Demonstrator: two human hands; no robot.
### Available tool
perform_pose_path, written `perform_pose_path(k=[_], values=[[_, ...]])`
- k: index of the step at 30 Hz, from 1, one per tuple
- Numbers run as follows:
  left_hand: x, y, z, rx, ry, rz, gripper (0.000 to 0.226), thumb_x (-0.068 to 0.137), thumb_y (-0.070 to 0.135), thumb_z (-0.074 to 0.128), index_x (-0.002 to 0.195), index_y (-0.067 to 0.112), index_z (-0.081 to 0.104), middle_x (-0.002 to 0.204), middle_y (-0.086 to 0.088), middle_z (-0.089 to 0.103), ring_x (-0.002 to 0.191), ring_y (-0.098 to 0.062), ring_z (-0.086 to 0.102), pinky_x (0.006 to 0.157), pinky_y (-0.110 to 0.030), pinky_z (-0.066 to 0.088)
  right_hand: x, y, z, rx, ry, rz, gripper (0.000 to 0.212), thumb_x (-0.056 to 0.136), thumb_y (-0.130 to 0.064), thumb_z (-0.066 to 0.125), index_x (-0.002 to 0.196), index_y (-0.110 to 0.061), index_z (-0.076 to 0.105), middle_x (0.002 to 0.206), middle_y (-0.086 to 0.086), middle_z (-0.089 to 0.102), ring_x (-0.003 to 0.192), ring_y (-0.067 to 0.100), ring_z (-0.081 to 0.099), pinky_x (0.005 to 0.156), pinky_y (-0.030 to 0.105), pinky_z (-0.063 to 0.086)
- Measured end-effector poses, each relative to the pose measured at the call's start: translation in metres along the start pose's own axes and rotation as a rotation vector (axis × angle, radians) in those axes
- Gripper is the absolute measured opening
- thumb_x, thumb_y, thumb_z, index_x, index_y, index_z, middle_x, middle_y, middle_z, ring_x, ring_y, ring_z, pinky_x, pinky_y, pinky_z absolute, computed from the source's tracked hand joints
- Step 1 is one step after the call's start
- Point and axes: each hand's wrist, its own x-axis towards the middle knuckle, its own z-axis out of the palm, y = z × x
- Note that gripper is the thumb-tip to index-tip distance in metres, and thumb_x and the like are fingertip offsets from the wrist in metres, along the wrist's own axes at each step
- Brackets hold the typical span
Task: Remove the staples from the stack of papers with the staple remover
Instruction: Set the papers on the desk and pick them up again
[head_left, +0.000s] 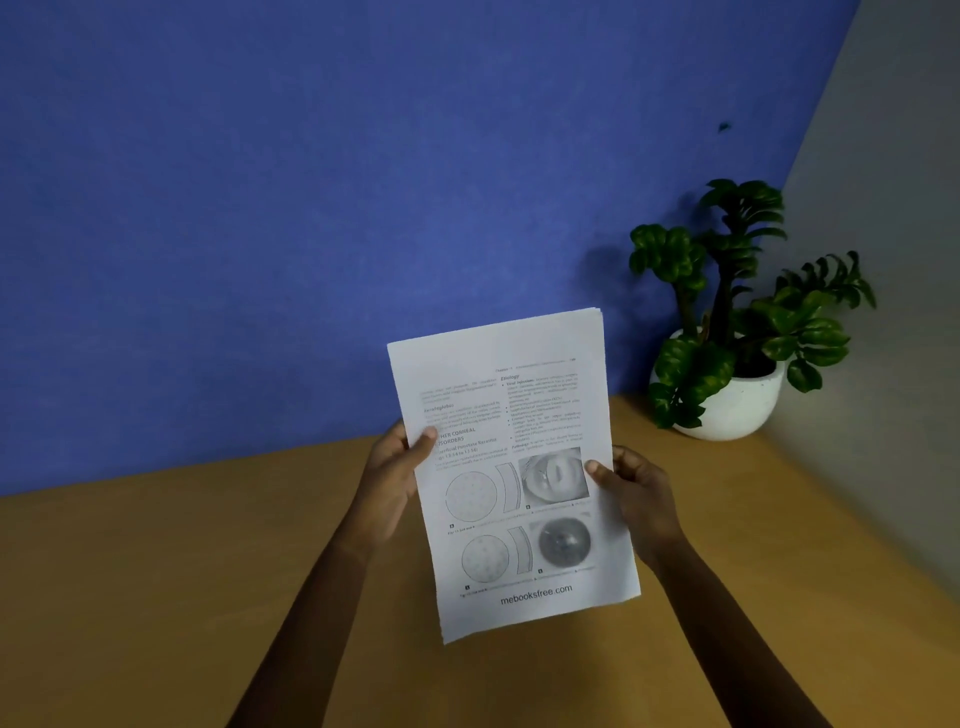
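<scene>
- I see the stack of papers (511, 467) held up off the desk, near the centre of my view, slightly toward 5 o'clock, its printed face turned to the camera and its top edge leaning toward 1 o'clock.
- The left hand (387, 480) is closed on the stack's left edge, at 9 o'clock of the sheets, thumb pressed on the front over the text.
- The right hand (636, 493) grips the right edge at 3 o'clock, thumb on the front just beside the upper photograph.
- The top page carries 2 columns of text, 2 round diagrams, 2 grey eye photographs, and "mebooksfree.com" along the bottom.
- At the top right corner the sheet edges fan a little, so I read several pages; I cannot make out any staple from here.
- The wooden desk (156, 597) is tan and smooth, filling the view from 3 to 9 o'clock.
- A blue fabric-textured wall (311, 208) rises behind the desk, from 9 through 12 o'clock.
- A grey wall (893, 260) meets it at 2 o'clock, forming a corner.
- In that corner, at 3 o'clock, a leafy green plant (737, 291) stands in a white round pot (737, 405) on the desk, well apart from the papers.
</scene>
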Motion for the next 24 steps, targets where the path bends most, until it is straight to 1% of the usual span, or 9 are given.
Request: perform_pose_path(k=[2,4,7,9,12,16,19,21,24], values=[[-0.002,-0.004,0.001,0.04,-0.009,0.001,0.028,0.09,0.005,0.044,0.112,0.016,0.059,0.105,0.01,0.071,0.105,-0.011,0.064,0.083,-0.021,0.054,-0.001,0.002,-0.001,0.027,0.008,0.002,0.017,0.082,-0.002,0.061,0.074,-0.015,0.066,0.067,-0.002,0.071,0.062,0.016,0.063,0.059,0.026,0.053],[-0.004,-0.007,0.001,0.065,-0.016,-0.006,0.029,0.09,0.005,0.046,0.114,0.013,0.059,0.108,0.007,0.071,0.107,-0.014,0.063,0.085,-0.022,0.053,-0.002,0.004,0.0,0.051,0.01,0.003,0.017,0.082,-0.002,0.06,0.074,-0.015,0.066,0.063,-0.007,0.073,0.058,0.009,0.064,0.058,0.022,0.054],[-0.005,-0.011,0.002,0.082,-0.019,-0.022,0.028,0.091,0.006,0.045,0.115,0.01,0.059,0.106,0.007,0.071,0.105,-0.013,0.064,0.083,-0.022,0.054,-0.004,0.008,0.0,0.062,0.021,0.013,0.016,0.083,-0.003,0.06,0.076,-0.016,0.067,0.065,-0.009,0.073,0.06,0.009,0.065,0.06,0.024,0.053],[-0.005,-0.012,0.004,0.092,-0.013,-0.022,0.027,0.091,0.008,0.045,0.113,0.012,0.06,0.105,0.007,0.072,0.104,-0.013,0.064,0.083,-0.022,0.054,-0.006,0.008,0.0,0.073,0.021,0.01,0.016,0.083,-0.003,0.06,0.076,-0.017,0.066,0.068,-0.007,0.074,0.064,0.013,0.066,0.061,0.026,0.053],[-0.005,-0.012,0.005,0.105,0.005,-0.021,0.026,0.091,0.01,0.046,0.111,0.014,0.062,0.103,0.009,0.072,0.103,-0.013,0.065,0.084,-0.023,0.054,-0.008,0.007,0.001,0.08,0.029,-0.007,0.016,0.084,-0.003,0.059,0.079,-0.015,0.066,0.08,0.003,0.071,0.07,0.019,0.063,0.067,0.031,0.052],[-0.006,-0.013,0.007,0.115,0.028,-0.018,0.024,0.091,0.012,0.045,0.104,0.022,0.063,0.099,0.012,0.073,0.102,-0.012,0.065,0.084,-0.022,0.054,-0.009,0.008,0.003,0.092,0.039,-0.033,0.016,0.084,-0.002,0.058,0.079,-0.015,0.066,0.071,-0.006,0.071,0.064,0.011,0.063,0.063,0.024,0.052],[-0.007,-0.015,0.007,0.103,0.045,-0.025,0.024,0.092,0.013,0.045,0.104,0.024,0.063,0.098,0.014,0.073,0.102,-0.01,0.065,0.083,-0.021,0.054,-0.01,0.008,0.004,0.097,0.027,-0.05,0.014,0.085,-0.002,0.057,0.082,-0.013,0.064,0.08,0.002,0.069,0.07,0.016,0.062,0.061,0.02,0.053],[-0.009,-0.015,0.006,0.096,0.044,-0.023,0.025,0.091,0.013,0.046,0.105,0.025,0.062,0.099,0.015,0.072,0.102,-0.009,0.065,0.081,-0.02,0.054,-0.011,0.01,0.005,0.098,0.014,-0.064,0.014,0.085,-0.001,0.057,0.083,-0.013,0.065,0.085,0.005,0.068,0.073,0.018,0.062,0.066,0.024,0.053],[-0.013,-0.018,0.004,0.092,0.043,-0.027,0.025,0.088,0.009,0.05,0.106,0.021,0.063,0.1,0.012,0.072,0.101,-0.008,0.065,0.078,-0.017,0.054,-0.014,0.013,0.006,0.068,-0.025,-0.084,0.018,0.084,0.001,0.056,0.082,-0.015,0.063,0.086,0.005,0.068,0.077,0.019,0.063,0.072,0.03,0.05]])
